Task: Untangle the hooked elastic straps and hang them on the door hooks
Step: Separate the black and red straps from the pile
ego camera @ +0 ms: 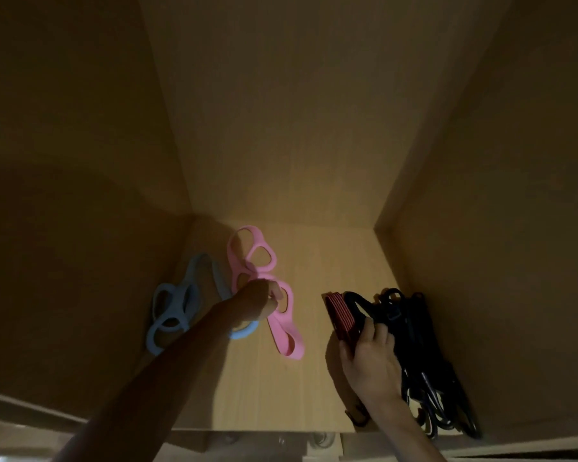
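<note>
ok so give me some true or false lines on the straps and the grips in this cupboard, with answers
1. The pink strap lies on the cabinet floor. True.
2. The blue strap sits to the right of the pink one. False: it lies to its left, by the left wall.
3. The right-hand grip holds the black strap bundle. True.
4. The left-hand grip lies flat on bare floor. False: its fingers pinch the pink strap.
5. Every strap hangs from a door hook. False: all of them are down in the cabinet.
</note>
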A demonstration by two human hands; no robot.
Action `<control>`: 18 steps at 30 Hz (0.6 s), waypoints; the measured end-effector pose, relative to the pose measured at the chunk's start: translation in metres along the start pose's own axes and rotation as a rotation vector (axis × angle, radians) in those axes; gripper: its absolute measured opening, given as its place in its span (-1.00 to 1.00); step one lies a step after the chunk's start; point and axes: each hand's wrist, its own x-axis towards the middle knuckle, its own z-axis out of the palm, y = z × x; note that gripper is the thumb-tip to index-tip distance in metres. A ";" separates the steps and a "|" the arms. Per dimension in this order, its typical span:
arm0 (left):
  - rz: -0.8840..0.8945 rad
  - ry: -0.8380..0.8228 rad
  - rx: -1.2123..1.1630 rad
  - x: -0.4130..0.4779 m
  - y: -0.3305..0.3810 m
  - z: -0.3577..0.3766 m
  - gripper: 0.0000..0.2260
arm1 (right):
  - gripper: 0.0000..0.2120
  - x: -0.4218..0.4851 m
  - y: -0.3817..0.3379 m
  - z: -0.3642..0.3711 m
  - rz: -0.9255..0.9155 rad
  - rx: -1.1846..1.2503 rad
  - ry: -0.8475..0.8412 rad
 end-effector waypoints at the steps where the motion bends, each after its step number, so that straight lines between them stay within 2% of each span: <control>1: 0.025 0.011 0.038 0.001 0.001 -0.004 -0.77 | -0.47 0.003 -0.003 -0.004 -0.053 -0.001 0.070; 2: 0.037 0.035 0.066 -0.003 0.003 -0.011 -0.77 | -0.54 0.007 -0.008 -0.008 -0.110 0.000 0.146; 4: 0.019 0.065 0.125 -0.008 -0.001 -0.024 -0.77 | -0.68 0.012 -0.024 -0.021 -0.250 0.060 0.131; 7: 0.004 0.071 0.195 -0.013 -0.021 -0.030 -0.81 | -0.68 0.022 -0.057 -0.022 -0.388 0.157 -0.144; 9: -0.003 0.056 0.245 -0.016 -0.038 -0.029 -0.79 | -0.52 0.031 -0.080 -0.009 -0.357 0.113 -0.313; 11: -0.011 0.026 0.301 -0.020 -0.051 -0.026 -0.68 | -0.36 0.038 -0.097 0.008 -0.298 0.046 -0.418; 14: -0.003 0.075 0.386 -0.025 -0.056 -0.021 -0.59 | -0.43 0.041 -0.112 0.025 -0.251 -0.018 -0.448; 18: 0.042 0.229 0.538 -0.016 -0.050 -0.007 -0.64 | -0.56 0.043 -0.125 0.032 -0.291 -0.027 -0.399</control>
